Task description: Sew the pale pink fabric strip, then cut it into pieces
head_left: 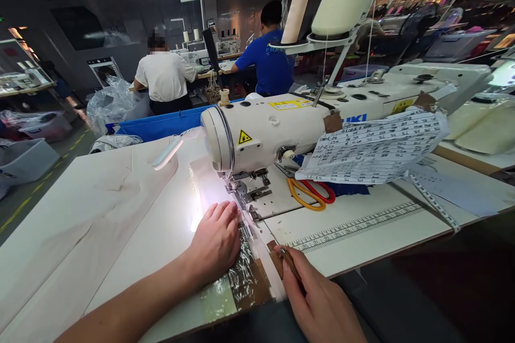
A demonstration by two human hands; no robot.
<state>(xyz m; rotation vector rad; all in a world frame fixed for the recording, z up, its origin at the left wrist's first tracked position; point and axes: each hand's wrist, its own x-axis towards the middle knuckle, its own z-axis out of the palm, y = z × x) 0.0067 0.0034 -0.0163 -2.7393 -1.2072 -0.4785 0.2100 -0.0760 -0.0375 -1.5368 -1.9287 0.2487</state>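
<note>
My left hand (217,236) lies left of the needle area with its fingers together and bent, gripping the edge of a pale fabric strip (265,260); the fingertips are partly hidden. The strip runs from the presser foot down towards the table's front edge. My right hand (317,295) is closed around a slim brown-handled tool (293,263) with a metal end, right beside the strip; its exact kind is unclear. Over the hands stands a white sewing machine (261,131), its lamp lighting the fabric and plate.
Scissors (308,193) with orange and red handles lie beside the machine bed. Handwritten sheets (374,147) hang against the machine. A ruler scale (354,228) marks the tabletop. Pale fabric (100,209) spreads at left. Thread cones (295,19) stand above. Two people sit working beyond.
</note>
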